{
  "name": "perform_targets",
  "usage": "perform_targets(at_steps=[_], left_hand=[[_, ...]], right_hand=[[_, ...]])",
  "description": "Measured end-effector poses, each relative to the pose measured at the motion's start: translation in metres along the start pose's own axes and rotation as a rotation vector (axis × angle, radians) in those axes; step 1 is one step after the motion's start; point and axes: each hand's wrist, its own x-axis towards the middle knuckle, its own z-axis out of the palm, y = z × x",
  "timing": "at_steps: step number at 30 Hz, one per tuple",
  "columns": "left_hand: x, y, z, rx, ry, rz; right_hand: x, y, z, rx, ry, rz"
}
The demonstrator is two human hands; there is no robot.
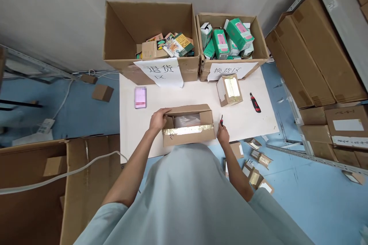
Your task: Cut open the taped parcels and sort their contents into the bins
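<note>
In front of me on the white table stands an opened cardboard box, its flaps parted and clear plastic wrapping showing inside. Gold tape and a white label run along its near edge. My left hand grips the box at its far left corner, fingers closed on the flap. To the right of the box, my right hand is closed round a small box cutter with its tip pointing away from me. The blade is apart from the box.
At the back stand a large carton of small boxes and booklets and another carton of green boxes. A taped box, a red-black utility knife and a phone-like pink-screened item lie on the table. Discarded boxes litter the floor.
</note>
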Motion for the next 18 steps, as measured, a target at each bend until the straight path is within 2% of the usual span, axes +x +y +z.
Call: perform_targets(at_steps=[2, 4, 6, 8, 10, 13, 15, 18], left_hand=[[-0.005, -0.015, -0.012, -0.01, 0.043, -0.034], [-0.012, -0.02, -0.023, 0.013, 0.12, -0.042], [-0.022, -0.013, -0.028, 0.069, 0.228, 0.0], [-0.035, 0.005, -0.025, 0.117, 0.292, 0.085], [-0.05, 0.028, -0.014, 0.132, 0.197, 0.172], [-0.07, 0.056, 0.01, 0.188, -0.066, 0.234], [-0.081, 0.068, 0.02, 0.209, -0.131, 0.223], [-0.093, 0.08, 0.017, 0.193, -0.091, 0.189]], right_hand=[[0.005, -0.011, -0.006, 0.063, 0.029, -0.077], [0.007, -0.028, -0.016, 0.154, 0.11, -0.179], [0.006, -0.049, -0.029, 0.255, 0.201, -0.322], [0.003, -0.075, -0.044, 0.32, 0.233, -0.511], [0.002, -0.103, -0.056, 0.301, 0.184, -0.714], [0.014, -0.139, -0.07, 0.134, 0.084, -0.917], [0.03, -0.155, -0.076, 0.005, 0.036, -0.944], [0.053, -0.168, -0.085, -0.144, -0.033, -0.89]])
